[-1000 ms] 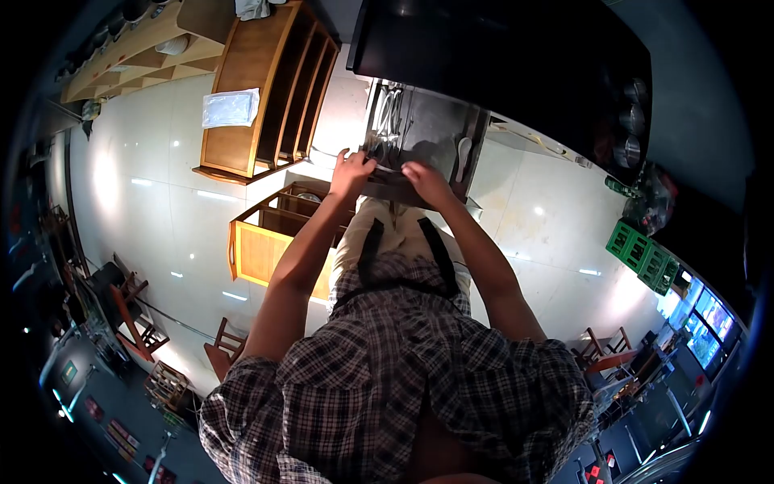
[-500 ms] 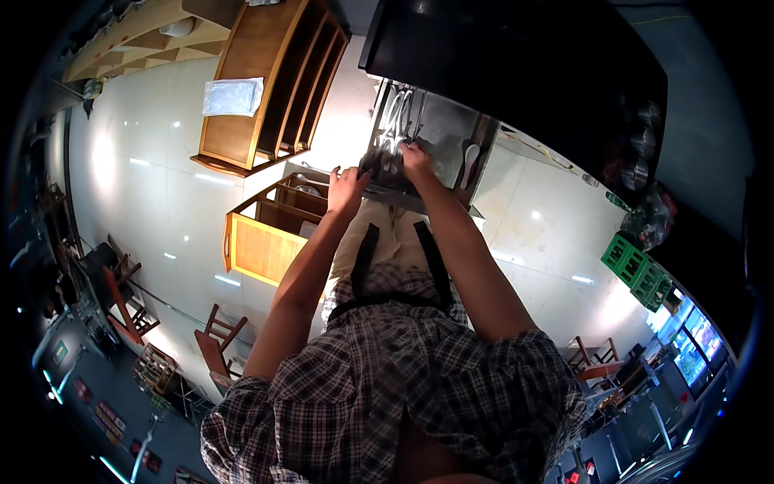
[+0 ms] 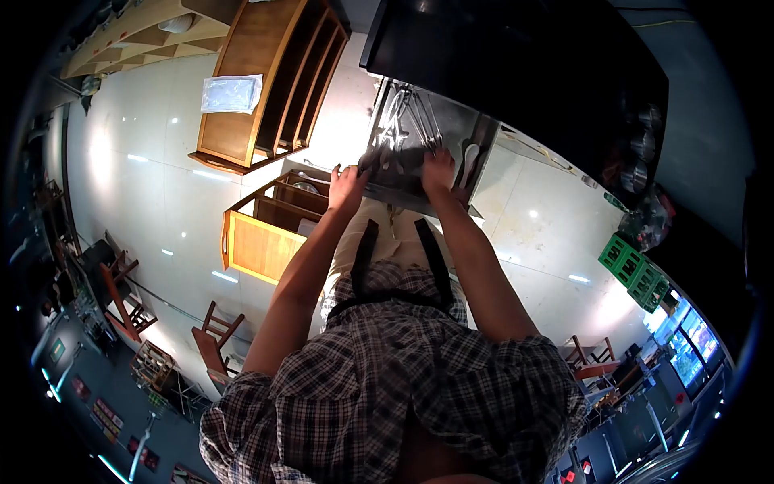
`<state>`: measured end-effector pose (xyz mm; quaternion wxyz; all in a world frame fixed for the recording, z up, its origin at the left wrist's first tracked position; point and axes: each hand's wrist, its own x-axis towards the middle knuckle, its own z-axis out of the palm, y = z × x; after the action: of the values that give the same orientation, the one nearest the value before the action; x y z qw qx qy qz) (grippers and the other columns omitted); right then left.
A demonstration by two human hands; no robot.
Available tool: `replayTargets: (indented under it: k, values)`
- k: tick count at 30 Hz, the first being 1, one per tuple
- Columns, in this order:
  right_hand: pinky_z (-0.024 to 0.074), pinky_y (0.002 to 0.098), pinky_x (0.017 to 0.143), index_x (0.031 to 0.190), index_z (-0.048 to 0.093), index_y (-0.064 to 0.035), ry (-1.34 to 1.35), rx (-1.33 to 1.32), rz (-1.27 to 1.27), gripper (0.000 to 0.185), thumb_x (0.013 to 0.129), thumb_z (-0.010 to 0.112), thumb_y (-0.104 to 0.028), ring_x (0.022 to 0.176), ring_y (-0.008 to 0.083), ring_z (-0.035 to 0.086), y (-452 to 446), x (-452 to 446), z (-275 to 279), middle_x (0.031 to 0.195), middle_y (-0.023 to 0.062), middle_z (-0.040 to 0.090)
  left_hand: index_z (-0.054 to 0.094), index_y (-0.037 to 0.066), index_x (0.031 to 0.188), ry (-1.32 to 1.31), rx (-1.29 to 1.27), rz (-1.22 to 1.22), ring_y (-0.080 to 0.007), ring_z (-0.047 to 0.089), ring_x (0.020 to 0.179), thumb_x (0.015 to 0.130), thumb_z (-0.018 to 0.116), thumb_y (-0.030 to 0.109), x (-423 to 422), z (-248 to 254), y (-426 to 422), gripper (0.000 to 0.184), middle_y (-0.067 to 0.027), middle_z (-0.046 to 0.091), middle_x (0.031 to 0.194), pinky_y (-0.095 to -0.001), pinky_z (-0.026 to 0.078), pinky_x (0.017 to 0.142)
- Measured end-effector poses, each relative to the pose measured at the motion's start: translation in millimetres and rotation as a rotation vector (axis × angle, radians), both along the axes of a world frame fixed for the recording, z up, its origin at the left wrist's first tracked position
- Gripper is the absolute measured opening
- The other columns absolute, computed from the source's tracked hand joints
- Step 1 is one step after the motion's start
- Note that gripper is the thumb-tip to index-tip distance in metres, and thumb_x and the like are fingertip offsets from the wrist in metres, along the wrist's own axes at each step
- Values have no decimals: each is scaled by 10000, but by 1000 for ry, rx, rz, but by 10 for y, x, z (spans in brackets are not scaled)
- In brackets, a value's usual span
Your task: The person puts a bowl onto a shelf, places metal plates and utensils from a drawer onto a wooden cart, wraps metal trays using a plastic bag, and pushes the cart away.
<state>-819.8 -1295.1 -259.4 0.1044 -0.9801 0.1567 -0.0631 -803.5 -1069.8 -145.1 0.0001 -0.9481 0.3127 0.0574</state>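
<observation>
Head view has my right hand pinching long, thin silver metal utensils, too overlapped to count, inside one open grey metal drawer holding one long white spoon, my half-curled left hand at its front-left corner, whether gripping I cannot tell.

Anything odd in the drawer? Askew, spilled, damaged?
Mildly askew: the long metal utensils in the open drawer fan out at differing angles, not lined up. The pale spoon lies apart, toward the right side. No spill or damage visible.
</observation>
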Motion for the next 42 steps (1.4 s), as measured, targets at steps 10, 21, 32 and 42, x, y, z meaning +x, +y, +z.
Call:
replayTargets:
  k: [10, 21, 32, 42]
  values:
    - [481, 369, 717, 852, 630, -72, -167, 55, 443, 147, 782, 545, -169, 771, 233, 601, 348, 569, 204, 847, 96, 624, 542, 152, 1136, -16, 40, -42, -245, 529, 1010, 860, 451, 153, 36, -33, 30, 290, -109, 522, 962, -501, 300, 1005]
    - [450, 396, 875, 1189, 518, -66, -150, 29, 267, 365, 904, 465, -287, 1078, 247, 537, -280, 243, -617, 1184, 117, 539, 568, 118, 1050, 7, 10, -13, -262, 523, 1022, 858, 463, 161, 42, -19, -5, 223, -121, 522, 968, -494, 302, 1009]
    - [472, 366, 679, 791, 619, -79, -299, 274, 522, 141, 817, 535, -190, 734, 241, 583, 320, 591, 183, 787, 105, 603, 570, 137, 1060, 9, -15, -8, -252, 518, 1019, 866, 460, 167, 56, -3, -26, 225, -108, 524, 960, -493, 304, 1005]
    - [433, 389, 839, 1195, 506, -75, -68, 44, 403, 383, 839, 512, -217, 978, 233, 528, 123, 316, -130, 1126, 114, 534, 573, 129, 1028, 25, -7, 3, -255, 522, 1011, 838, 464, 136, 66, -3, -45, 219, -104, 530, 945, -503, 304, 1004]
